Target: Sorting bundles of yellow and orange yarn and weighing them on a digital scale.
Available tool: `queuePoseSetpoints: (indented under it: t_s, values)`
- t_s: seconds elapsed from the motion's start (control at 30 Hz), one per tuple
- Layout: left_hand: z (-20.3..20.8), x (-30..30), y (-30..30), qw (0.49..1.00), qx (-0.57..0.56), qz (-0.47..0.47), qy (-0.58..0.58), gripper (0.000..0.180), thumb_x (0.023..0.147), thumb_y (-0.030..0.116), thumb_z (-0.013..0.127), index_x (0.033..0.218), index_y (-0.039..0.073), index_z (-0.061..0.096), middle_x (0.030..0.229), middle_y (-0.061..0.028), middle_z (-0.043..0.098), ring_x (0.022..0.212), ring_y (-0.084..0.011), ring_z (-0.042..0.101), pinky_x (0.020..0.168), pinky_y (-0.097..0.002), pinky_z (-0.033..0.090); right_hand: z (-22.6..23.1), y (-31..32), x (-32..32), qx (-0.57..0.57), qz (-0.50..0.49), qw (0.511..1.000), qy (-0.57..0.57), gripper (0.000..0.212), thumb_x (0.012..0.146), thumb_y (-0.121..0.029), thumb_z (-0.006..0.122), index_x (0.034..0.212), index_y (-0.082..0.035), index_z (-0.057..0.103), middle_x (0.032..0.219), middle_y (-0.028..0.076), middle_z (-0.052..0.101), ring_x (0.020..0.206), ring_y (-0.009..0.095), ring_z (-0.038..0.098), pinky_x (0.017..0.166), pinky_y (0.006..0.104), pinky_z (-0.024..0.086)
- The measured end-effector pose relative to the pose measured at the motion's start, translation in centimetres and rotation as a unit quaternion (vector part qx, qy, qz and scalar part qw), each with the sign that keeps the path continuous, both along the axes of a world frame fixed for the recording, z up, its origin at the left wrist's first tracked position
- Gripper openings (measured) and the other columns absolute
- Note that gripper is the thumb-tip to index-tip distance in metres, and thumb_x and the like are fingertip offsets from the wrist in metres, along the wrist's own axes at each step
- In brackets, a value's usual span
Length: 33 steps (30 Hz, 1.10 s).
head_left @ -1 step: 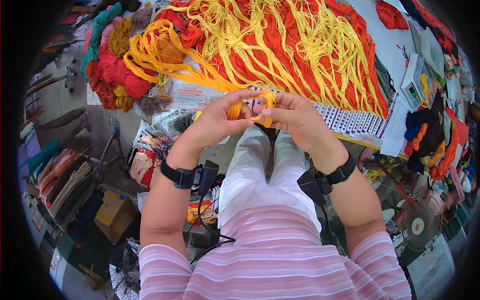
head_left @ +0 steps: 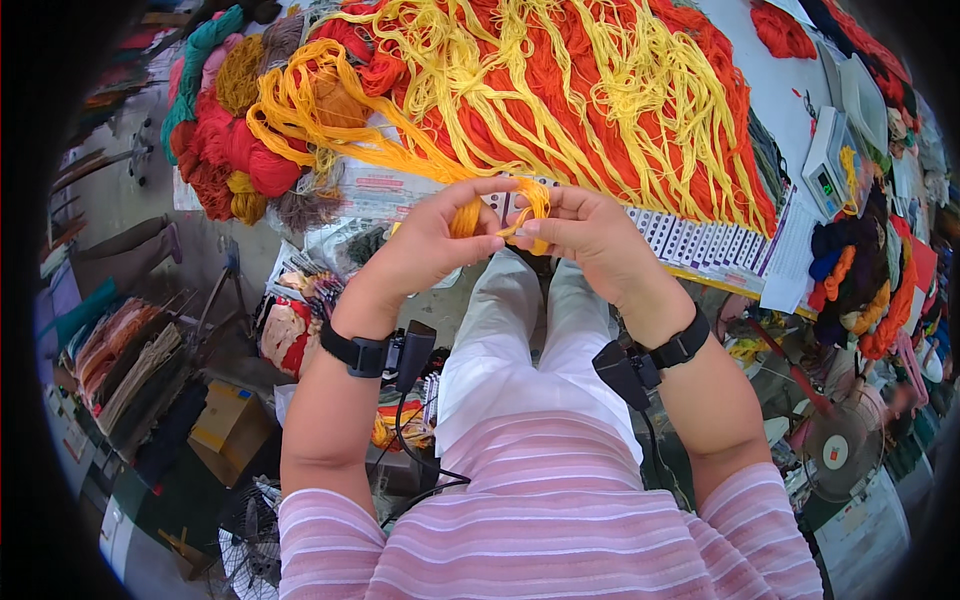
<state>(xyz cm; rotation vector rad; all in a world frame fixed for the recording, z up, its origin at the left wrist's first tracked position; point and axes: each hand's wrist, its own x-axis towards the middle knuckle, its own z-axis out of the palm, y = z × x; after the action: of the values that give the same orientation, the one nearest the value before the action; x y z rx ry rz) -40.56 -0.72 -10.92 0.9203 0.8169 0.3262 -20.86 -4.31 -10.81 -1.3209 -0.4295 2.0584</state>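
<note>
— Orange-yellow yarn, that small bundle (head_left: 500, 215): where does it sit?

— Between the two hands, held up in front of the person's chest, just below the near edge of the surface (head_left: 790, 110). It hangs over the white trousers (head_left: 520, 330), clear of the big heap.

— Anything different from the earlier frame?

— Nothing I can make out. Both views show the same instant; hands, bundle and heap sit in the same places.

— How is the left hand (head_left: 425, 245) posed?

— Forearm rising from the lower edge, wrist bent inward, palm turned toward the right. Its fingers curl around the left end of the bundle, thumb on top, so the grip is pressed together on the yarn. A black strap (head_left: 355, 352) circles the wrist, with a small black device (head_left: 412, 352) and a cable hanging off it.

— And the right hand (head_left: 595, 240)?

— Mirrored. Forearm comes up from the lower right, fingers pinched on a yellow loop at the bundle's right end, thumb and forefinger clamped on the strands. It wears a black strap too (head_left: 685, 345), with its own device (head_left: 622, 372).

— Do the hands touch?

— Fingertips are very close, with yarn between them; whether skin meets skin I cannot tell.

— What lies around?

— A large heap of red-orange and yellow yarn (head_left: 560, 90) covers the surface. To the left are skeins (head_left: 235, 140) in red, teal and mustard. A small white scale (head_left: 828, 165) stands at the right.
</note>
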Motion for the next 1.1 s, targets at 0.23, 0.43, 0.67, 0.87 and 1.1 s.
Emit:
queuePoseSetpoints:
  t_s: [0.23,0.43,0.67,0.87,1.1]
  values:
    - [0.0,-0.3,0.4,0.998,-0.013,0.053,0.015,0.05,0.078,0.004,0.061,0.125,0.004,0.044,0.078,0.0025,0.05,0.064,-0.0037,0.045,0.056,-0.0167,0.037,0.7,-0.1,0.5,-0.056,0.132,0.99,0.001,0.022,0.076,-0.013,0.066,0.095,-0.005,0.063,0.075,0.0,0.06,0.062,0.006,0.049,0.057,0.0181,0.037]
    - [-0.6,-3.4,0.7,0.982,-0.043,0.171,0.071,0.043,0.083,0.008,0.056,0.124,0.002,0.045,0.081,0.0011,0.053,0.059,-0.004,0.044,0.053,-0.0172,0.037,3.1,-1.9,8.8,-0.034,0.315,0.918,-0.239,0.016,0.078,-0.019,0.062,0.082,-0.005,0.067,0.062,-0.003,0.052,0.049,0.006,0.04,0.043,0.0219,0.03]
    - [-3.7,-15.1,-0.5,0.917,-0.106,0.383,0.035,0.027,0.086,0.011,0.052,0.112,0.001,0.051,0.082,-0.001,0.055,0.057,-0.006,0.041,0.051,-0.0192,0.034,14.3,-14.3,37.3,0.159,-0.496,0.813,-0.259,0.016,0.091,-0.019,0.045,0.09,-0.005,0.052,0.055,-0.009,0.028,0.044,0.0,0.026,0.037,0.0167,0.019]
    - [-5.7,-6.8,-1.0,0.942,-0.167,0.286,0.056,0.029,0.084,0.014,0.055,0.111,0.003,0.053,0.076,-0.0005,0.053,0.055,-0.0052,0.039,0.049,-0.0191,0.034,9.9,-8.8,23.6,0.117,-0.48,0.772,-0.4,0.036,0.093,-0.024,0.035,0.116,-0.001,0.051,0.058,-0.008,0.03,0.048,0.001,0.026,0.04,0.0158,0.019]
    - [-13.5,5.1,-1.6,0.938,0.041,0.082,0.336,0.035,0.077,0.025,0.063,0.1,0.0,0.057,0.074,-0.0102,0.06,0.061,-0.0185,0.056,0.058,-0.03,0.046,-8.4,-3.1,7.0,0.138,-0.089,0.893,-0.42,0.028,0.086,-0.026,0.051,0.102,-0.006,0.065,0.068,0.004,0.06,0.056,0.008,0.048,0.054,0.024,0.039]
